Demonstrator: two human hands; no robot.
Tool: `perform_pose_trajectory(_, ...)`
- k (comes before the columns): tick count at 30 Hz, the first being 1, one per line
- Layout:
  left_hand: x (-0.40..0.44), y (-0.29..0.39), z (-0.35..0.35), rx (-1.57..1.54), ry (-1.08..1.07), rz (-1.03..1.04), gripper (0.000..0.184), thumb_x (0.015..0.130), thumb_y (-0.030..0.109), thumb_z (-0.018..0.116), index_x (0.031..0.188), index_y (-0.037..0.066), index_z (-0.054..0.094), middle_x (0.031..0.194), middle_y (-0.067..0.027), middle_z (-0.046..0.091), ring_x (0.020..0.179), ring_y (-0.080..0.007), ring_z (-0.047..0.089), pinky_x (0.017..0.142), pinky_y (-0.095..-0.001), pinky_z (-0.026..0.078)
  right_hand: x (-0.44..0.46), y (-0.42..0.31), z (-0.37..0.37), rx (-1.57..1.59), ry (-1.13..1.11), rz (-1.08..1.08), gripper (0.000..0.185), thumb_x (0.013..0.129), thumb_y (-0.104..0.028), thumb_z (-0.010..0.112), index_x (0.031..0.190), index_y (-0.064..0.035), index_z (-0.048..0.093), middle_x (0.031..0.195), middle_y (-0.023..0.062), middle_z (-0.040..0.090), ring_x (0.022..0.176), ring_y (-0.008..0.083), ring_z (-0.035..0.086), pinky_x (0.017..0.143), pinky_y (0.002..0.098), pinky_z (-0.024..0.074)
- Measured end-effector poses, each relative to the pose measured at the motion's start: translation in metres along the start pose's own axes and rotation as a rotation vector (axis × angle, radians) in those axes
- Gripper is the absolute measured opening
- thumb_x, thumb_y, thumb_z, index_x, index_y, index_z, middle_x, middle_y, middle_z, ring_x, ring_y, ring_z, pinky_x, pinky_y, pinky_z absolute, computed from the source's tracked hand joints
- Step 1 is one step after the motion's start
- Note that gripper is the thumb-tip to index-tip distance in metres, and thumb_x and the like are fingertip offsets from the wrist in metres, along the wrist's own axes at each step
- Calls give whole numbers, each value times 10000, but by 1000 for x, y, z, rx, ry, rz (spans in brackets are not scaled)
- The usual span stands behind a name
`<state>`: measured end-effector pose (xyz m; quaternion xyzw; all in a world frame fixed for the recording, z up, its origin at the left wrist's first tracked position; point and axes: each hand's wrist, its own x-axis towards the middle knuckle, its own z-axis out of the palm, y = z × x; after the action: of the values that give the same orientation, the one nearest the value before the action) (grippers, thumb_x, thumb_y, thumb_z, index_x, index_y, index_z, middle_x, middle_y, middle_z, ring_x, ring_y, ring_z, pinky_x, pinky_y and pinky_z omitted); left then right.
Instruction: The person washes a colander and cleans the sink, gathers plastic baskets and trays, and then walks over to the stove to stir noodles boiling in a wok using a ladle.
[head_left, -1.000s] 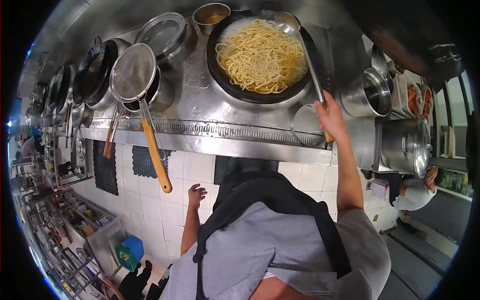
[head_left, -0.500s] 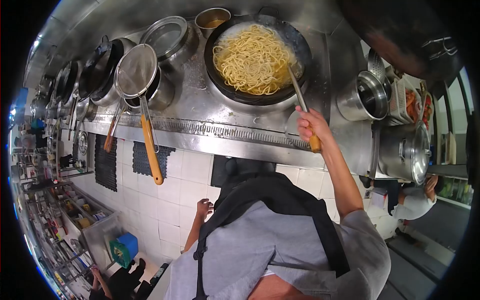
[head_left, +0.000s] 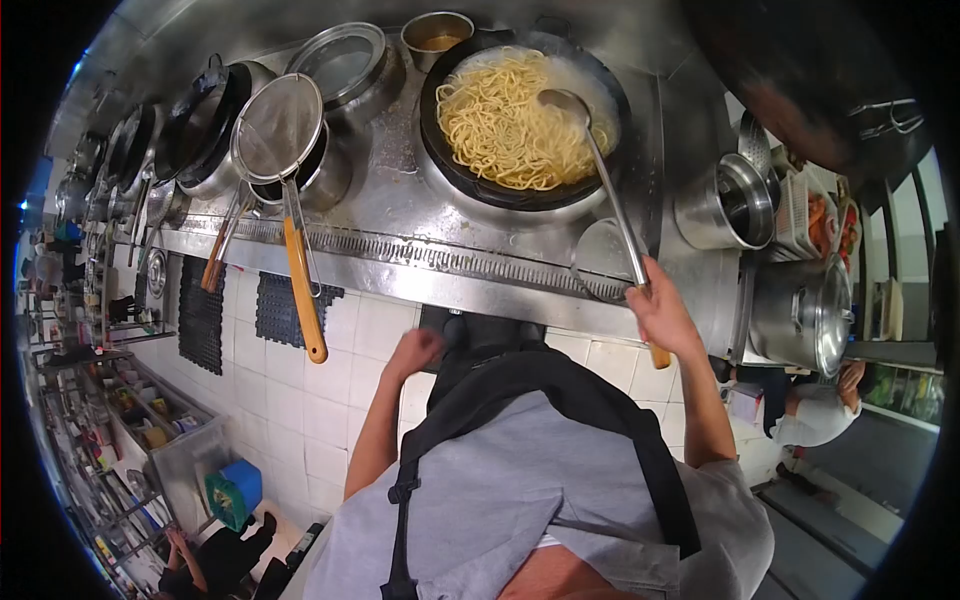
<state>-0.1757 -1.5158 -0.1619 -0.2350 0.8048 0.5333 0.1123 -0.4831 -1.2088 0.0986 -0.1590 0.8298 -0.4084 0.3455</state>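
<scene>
In the head view, my right hand (head_left: 665, 310) is closed around the handle of a long metal ladle (head_left: 612, 185) with a wooden grip end. Its bowl rests over the right part of a heap of yellow noodles (head_left: 500, 125) in a black wok (head_left: 432, 140), where steam rises. My left hand (head_left: 414, 350) is in front of the counter edge, above the floor and away from the wok. Motion smears its fingers, and no object shows in it.
Left of the wok, a wooden-handled strainer (head_left: 278, 135) lies across a pot. Behind are a lidded pot (head_left: 340, 65) and a small metal pot (head_left: 437, 40) of brown liquid. Metal containers (head_left: 700, 205) and a large pot (head_left: 800, 310) stand at right. Other people are at both sides.
My right hand has drawn back toward me and turned the ladle, whose bowl now shows above the noodles. My left hand has risen toward the counter.
</scene>
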Motion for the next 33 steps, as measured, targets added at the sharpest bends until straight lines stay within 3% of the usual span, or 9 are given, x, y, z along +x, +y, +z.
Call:
perform_pose_trajectory(7, 115, 231, -41, 374, 736, 836, 117, 766, 23, 651, 876, 27, 612, 874, -156, 607, 814, -319, 603, 700, -451, 459, 59, 11, -40, -311, 293, -335, 507, 866, -124, 584, 1348, -24, 461, 656, 70, 549, 517, 135, 540, 498, 319, 441)
perform_pose_trajectory(8, 129, 242, -39, 444, 745, 847, 102, 773, 53, 657, 860, 33, 607, 865, -151, 618, 810, -307, 610, 703, -444, 454, 56, -32, -40, -288, 216, -57, 527, 853, -146, 598, 1343, -8, 461, 724, 134, 613, 641, 245, 634, 607, 376, 489)
perform_pose_trajectory(11, 166, 253, -28, 645, 681, 790, 116, 800, 148, 661, 822, 53, 599, 834, -134, 647, 798, -279, 631, 716, -421, 440, 119, -12, -45, -371, 352, -270, 488, 884, -126, 590, 1342, -22, 456, 664, 89, 588, 512, 210, 587, 515, 369, 472)
perform_pose_trajectory(14, 191, 242, -17, 817, 559, 659, 181, 848, 254, 606, 776, 89, 620, 720, -104, 674, 706, -256, 659, 697, -390, 445, 158, -10, -37, -384, 374, -240, 496, 862, -133, 566, 1323, 11, 454, 972, 279, 655, 977, 450, 614, 856, 472, 486)
perform_pose_trajectory(17, 202, 236, -14, 836, 607, 664, 216, 849, 263, 624, 707, 102, 606, 615, -86, 637, 584, -258, 637, 630, -403, 452, 178, -7, -25, -426, 330, -203, 512, 865, -126, 551, 1343, 10, 427, 1025, 302, 638, 1056, 454, 583, 911, 475, 463)
perform_pose_trajectory(21, 208, 231, -13, 859, 616, 666, 205, 827, 261, 623, 673, 126, 609, 562, -69, 621, 531, -243, 625, 588, -396, 451, 184, -10, -2, -223, 124, -75, 298, 908, -139, 538, 1140, 33, 468, 775, 202, 628, 582, 292, 654, 540, 409, 517)
perform_pose_trajectory(22, 209, 230, -12, 861, 616, 667, 196, 818, 259, 626, 673, 128, 610, 564, -70, 623, 529, -239, 625, 583, -391, 451, 187, -3, 9, -114, 90, -140, 192, 928, -137, 528, 1050, -11, 450, 648, 84, 517, 405, 154, 503, 383, 342, 419)
perform_pose_trajectory(29, 210, 232, -11, 901, 655, 700, 152, 790, 221, 618, 661, 143, 599, 540, -64, 609, 483, -249, 609, 542, -382, 450, 181, -3, 15, 966, -393, 80, 281, 958, -127, 488, 1234, -75, 471, 610, -17, 415, 390, 78, 382, 333, 261, 329)
perform_pose_trajectory(33, 203, 236, -13, 736, 649, 717, 133, 788, 158, 620, 680, 98, 571, 634, -89, 622, 596, -262, 626, 615, -397, 462, 143, -16, 4, 812, -344, 49, 308, 958, -119, 493, 1261, -71, 466, 607, -21, 393, 386, 66, 367, 331, 251, 321)
